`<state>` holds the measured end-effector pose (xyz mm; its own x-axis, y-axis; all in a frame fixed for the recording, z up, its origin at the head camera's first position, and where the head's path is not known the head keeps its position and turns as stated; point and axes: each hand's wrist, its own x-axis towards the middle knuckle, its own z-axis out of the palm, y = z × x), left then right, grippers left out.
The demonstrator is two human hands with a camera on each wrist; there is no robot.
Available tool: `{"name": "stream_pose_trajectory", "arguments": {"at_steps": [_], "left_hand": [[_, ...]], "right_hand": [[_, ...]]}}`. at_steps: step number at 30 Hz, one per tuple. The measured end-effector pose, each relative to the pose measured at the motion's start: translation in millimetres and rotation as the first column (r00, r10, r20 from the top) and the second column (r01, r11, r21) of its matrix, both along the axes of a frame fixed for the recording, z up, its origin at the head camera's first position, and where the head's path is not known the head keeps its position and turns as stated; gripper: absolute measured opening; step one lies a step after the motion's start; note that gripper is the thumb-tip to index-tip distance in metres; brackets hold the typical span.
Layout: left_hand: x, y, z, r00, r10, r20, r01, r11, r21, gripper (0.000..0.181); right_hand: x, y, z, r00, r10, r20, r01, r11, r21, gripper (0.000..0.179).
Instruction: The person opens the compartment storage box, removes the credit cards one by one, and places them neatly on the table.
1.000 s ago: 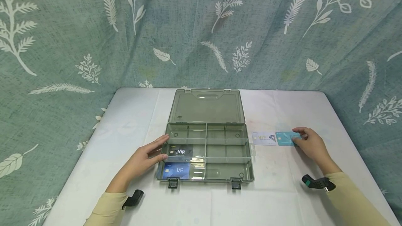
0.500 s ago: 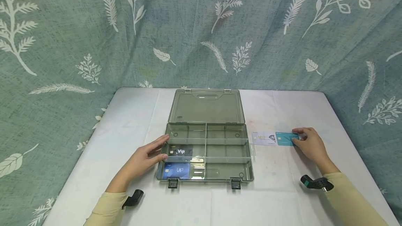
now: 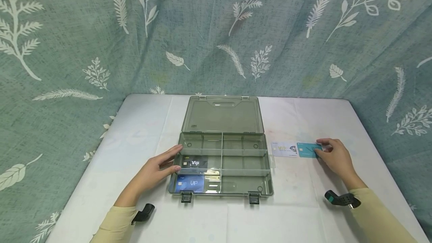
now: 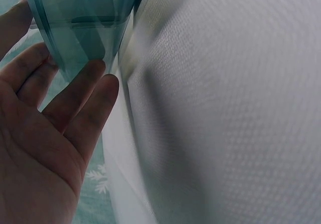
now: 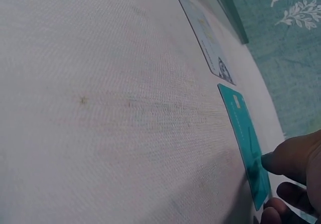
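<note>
A translucent grey-green compartment box [image 3: 246, 181] lies with its lid [image 3: 222, 117] raised at the back. My left hand [image 3: 153, 170] rests against its left side, fingers extended and thumb at the rim; the left wrist view shows fingertips touching the wall. In the left compartments lie a black Vip card [image 3: 194, 162] and a blue VIP card [image 3: 190, 183], with gold-coloured pieces beside them. To the right, my right hand [image 3: 335, 156] holds the right end of a teal card [image 3: 305, 150] on the table, thumb on its face. That end is partly hidden by the fingers.
Just left of the teal card is a white VIP card [image 3: 283, 149], near the box's right side. A white cloth [image 3: 249, 222] covers the table. Leaf-patterned green fabric [image 3: 202, 29] hangs behind and at both sides. Two latches [image 3: 254, 198] jut from the box front.
The glare on the teal card has faded, leaving its face darker and its print clearer. Both hands stay in nearly the same place; the whole head view shifts slightly.
</note>
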<state>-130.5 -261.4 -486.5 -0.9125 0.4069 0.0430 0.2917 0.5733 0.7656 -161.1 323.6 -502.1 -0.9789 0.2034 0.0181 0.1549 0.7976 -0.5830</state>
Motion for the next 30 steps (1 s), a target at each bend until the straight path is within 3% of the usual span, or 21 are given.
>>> {"name": "stream_pose_trajectory", "arguments": {"at_steps": [21, 30], "left_hand": [[1.0, 0.8, 2.8, 1.0, 0.01, 0.005, -0.009, 1.0, -0.012, 0.068], [1.8, 1.4, 5.0, 1.0, 0.016, 0.012, -0.016, 1.0, -0.011, 0.068]], "right_hand": [[11.4, -13, 10.8, 1.0, 0.02, -0.009, -0.02, 0.998, -0.054, 0.036], [15.4, -27, 18.7, 0.995, 0.101, 0.015, -0.099, 0.99, -0.101, 0.035]]}}
